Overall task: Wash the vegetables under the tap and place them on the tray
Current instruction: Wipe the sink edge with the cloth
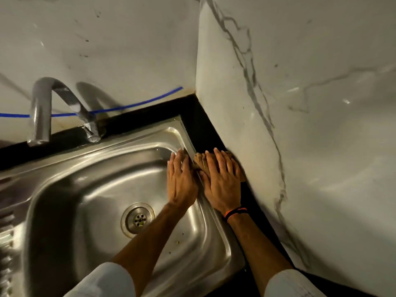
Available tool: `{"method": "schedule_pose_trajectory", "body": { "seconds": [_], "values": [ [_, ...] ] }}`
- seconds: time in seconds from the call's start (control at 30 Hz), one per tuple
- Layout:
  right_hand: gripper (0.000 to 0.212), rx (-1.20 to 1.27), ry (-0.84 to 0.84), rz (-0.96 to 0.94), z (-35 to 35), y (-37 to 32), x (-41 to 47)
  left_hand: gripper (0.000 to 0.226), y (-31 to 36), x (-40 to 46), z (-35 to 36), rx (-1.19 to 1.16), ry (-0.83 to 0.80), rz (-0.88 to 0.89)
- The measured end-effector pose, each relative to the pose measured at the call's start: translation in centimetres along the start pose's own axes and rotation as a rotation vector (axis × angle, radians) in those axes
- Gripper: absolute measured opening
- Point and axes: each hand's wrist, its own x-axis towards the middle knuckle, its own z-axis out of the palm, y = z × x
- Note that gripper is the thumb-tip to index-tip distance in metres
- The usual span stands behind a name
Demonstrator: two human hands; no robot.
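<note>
My fingers lie straight and together, left hand flat on the steel sink rim, right hand pressing a crumpled brown cloth on the black counter, tap dry, no vegetables in view

Sleeves: white fabric sleeves pushed up both forearms, bare below.
Wrist: thin black-and-orange cord band around the right wrist.
Hands: bare, no gloves.

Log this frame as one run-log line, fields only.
left hand: flat on sink rim | right hand: pressing brown cloth on black counter | tap: no water visible | vegetables, tray: not in view
</note>
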Motion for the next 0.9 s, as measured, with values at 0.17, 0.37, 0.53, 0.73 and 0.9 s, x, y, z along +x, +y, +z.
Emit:
{"method": "schedule_pose_trajectory", "body": {
  "seconds": [0.17,0.37,0.53,0.73,0.9],
  "values": [
    [0.058,0.004,0.024,-0.022,1.6,-1.6,6.2,0.068,-1.6,3.1,0.3,0.037,0.007,-0.036],
    [0.056,-0.004,0.075,-0.049,3.7,-3.4,13.3,0.069,-2.2,3.3,1.2,0.073,0.036,-0.005],
    [0.056,-0.008,0.081,-0.07,4.7,-3.9,16.8,0.102,-1.1,3.2,0.1,-0.017,0.015,-0.004],
    [0.056,0.023,0.085,-0.079,4.8,-4.0,17.8,0.103,-1.5,3.3,0.0,0.057,-0.055,-0.023],
    [0.058,-0.013,0.017,-0.15,3.8,-3.1,15.9,0.078,-1.4,3.2,-0.3,0.056,-0.077,-0.04]
  ]
}}
